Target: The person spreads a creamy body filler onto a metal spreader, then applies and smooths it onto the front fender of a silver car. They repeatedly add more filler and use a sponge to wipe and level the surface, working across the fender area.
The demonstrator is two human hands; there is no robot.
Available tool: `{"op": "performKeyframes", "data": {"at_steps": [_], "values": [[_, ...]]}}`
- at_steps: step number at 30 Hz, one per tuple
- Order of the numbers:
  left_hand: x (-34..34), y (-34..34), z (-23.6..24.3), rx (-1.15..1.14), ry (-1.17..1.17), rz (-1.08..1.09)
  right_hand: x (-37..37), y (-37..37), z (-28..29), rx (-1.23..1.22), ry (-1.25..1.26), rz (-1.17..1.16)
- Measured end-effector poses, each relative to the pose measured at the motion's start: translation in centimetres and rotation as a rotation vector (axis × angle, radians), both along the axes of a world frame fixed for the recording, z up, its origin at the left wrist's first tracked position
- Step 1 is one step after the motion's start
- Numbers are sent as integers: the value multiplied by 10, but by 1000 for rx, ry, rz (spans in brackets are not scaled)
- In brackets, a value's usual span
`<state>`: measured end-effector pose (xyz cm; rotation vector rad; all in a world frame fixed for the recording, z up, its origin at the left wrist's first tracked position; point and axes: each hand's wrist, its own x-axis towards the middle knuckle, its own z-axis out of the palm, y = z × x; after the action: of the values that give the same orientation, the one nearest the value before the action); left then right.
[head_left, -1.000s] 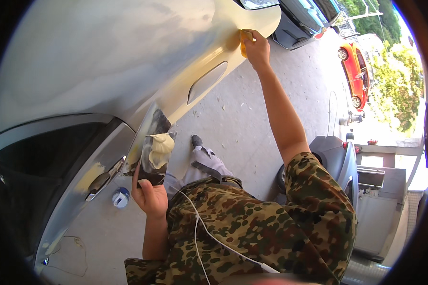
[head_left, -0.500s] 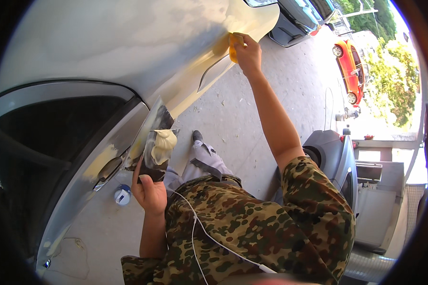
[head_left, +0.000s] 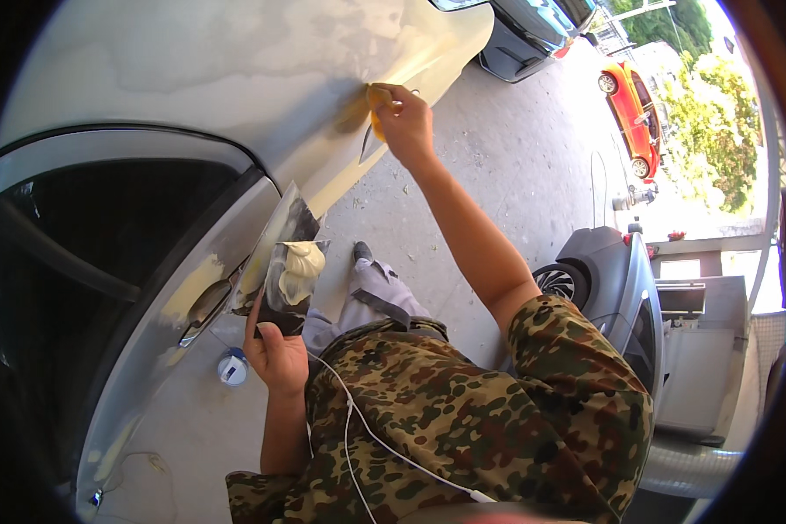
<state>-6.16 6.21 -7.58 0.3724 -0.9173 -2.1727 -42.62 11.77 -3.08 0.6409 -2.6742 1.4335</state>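
Note:
My right hand (head_left: 403, 122) is closed on a yellow flexible spreader (head_left: 376, 129), held against the silver car's rear body panel (head_left: 192, 61) on a patch of cream filler along a crease. A recessed flap outline shows partly behind the hand. My left hand (head_left: 275, 354) grips stained metal putty plates (head_left: 290, 306), the nearer bearing a mound of cream filler (head_left: 304, 260). They sit beside the car's door handle (head_left: 208, 306), where more filler patches show. The car's dark side window (head_left: 79, 262) is at the left.
A can (head_left: 232, 368) stands on the concrete floor (head_left: 463, 192) below the door, near a thin cable. A dark grey car (head_left: 607, 306) is behind me at right, with metal equipment beyond. Another car (head_left: 533, 35) stands at the top, a red car (head_left: 633, 118) outside by greenery.
My right hand and spreader have moved down and leftward along the panel crease, toward me. My left hand still holds the plates at about the same place; the view has shifted slightly.

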Motion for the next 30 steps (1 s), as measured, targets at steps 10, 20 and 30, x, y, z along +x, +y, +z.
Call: {"op": "performKeyframes", "data": {"at_steps": [10, 20, 30], "values": [[1, 4, 8, -36, -13, -3, 56, -21, -11, -86, -80, 248], [-30, 15, 13, -69, -68, 40, -42, 59, -13, -356, -392, 79], [-78, 37, 25, -84, -122, 94, -206, 88, 12, -70, -179, -48]]}}
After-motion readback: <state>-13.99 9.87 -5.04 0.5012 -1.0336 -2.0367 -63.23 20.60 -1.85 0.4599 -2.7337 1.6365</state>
